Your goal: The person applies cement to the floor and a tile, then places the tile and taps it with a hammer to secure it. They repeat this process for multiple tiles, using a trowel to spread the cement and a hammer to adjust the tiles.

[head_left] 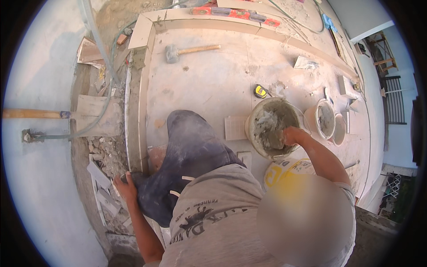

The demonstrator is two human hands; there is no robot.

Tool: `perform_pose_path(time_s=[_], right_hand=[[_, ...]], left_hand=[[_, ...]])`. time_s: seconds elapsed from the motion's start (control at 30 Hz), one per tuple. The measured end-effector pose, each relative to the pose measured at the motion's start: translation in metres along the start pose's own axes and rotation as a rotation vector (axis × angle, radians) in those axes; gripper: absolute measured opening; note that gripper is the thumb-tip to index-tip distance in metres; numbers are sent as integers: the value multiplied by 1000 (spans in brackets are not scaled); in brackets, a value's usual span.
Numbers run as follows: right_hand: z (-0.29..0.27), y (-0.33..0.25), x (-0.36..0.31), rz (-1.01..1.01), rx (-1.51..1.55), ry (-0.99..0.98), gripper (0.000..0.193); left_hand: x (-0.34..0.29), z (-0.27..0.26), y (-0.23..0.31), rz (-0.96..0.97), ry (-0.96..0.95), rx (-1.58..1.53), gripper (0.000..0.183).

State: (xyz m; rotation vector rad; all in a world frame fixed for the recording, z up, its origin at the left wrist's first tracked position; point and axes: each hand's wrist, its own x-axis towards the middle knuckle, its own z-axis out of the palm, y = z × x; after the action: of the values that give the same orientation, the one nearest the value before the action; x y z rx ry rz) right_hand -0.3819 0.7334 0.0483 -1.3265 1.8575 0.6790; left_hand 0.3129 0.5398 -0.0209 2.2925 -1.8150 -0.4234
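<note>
While the person kneels on the tiled slab, a wooden handle [31, 114] lies far left across the bare concrete, with a green hose [100, 113] curving past it and broken rubble [104, 153] filling the trench just beside the raised tile edging [143, 102]. The left hand [126, 187] rests low at the foot of that edging, touching the dark trouser leg [189, 151], seemingly as a prop for the lean. Its fingers look curled, but I cannot tell whether they grip anything. Further in, a rubber mallet [191, 50] lies well apart near the top, a red spirit level [235, 12] sits on the far edging, and a yellow tape measure [260, 91] lies near the mortar bucket [253, 120]. A small ribbed tile piece [235, 128] lies between knee and bucket. The right hand [291, 135] reaches down inside the bucket into the grey mortar [271, 129], its fingers closed in a fist; what they clasp is buried. Two smaller pails [327, 118] crowd the bucket's right side and a yellow sack [289, 168] sits just below it, hemming the arm in
</note>
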Motion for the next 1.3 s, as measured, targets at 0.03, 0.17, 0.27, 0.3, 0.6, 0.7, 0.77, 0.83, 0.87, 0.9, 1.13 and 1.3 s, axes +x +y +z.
perform_pose_path(time_s=[0.03, 0.17, 0.27, 0.3, 0.6, 0.7, 0.77, 0.83, 0.87, 0.9, 1.13, 1.3], right_hand=[[0, 0, 1, -30, -23, 15, 31], [-1, -7, -1, -154, -20, 149, 32], [-8, -14, -7, -46, 7, 114, 33], [-12, -16, -7, -85, 39, 130, 33], [-55, -4, -45, 68, 554, -115, 30], [-57, 4, -69, 100, 686, -104, 29], [-54, 6, -84, 94, 763, -83, 30], [-50, 7, -100, 192, 806, -25, 30], [-47, 7, -107, 225, 834, 12, 30], [-45, 7, -113, 249, 848, 73, 31], [-53, -19, -96, -21, 997, 303, 30], [-82, -115, 2, -290, 1027, 435, 27]], left_hand=[[1, 0, 2, 5, 7, 13, 68], [-1, 1, 7, -6, 27, 10, 69], [-5, -1, 7, -16, 20, 9, 70], [-5, -1, 7, -12, 25, -2, 70], [-5, 4, -1, -26, 35, 13, 71], [-7, 3, -1, -24, 39, -6, 70], [-7, 2, 0, -34, 45, -13, 70], [-7, 1, 2, -31, 40, -5, 70], [-7, 1, 4, -32, 33, 3, 70], [-6, 0, 5, -45, 25, 19, 70], [-11, -7, 17, -104, 12, -33, 66], [-16, -11, 27, -149, 18, -16, 62]])
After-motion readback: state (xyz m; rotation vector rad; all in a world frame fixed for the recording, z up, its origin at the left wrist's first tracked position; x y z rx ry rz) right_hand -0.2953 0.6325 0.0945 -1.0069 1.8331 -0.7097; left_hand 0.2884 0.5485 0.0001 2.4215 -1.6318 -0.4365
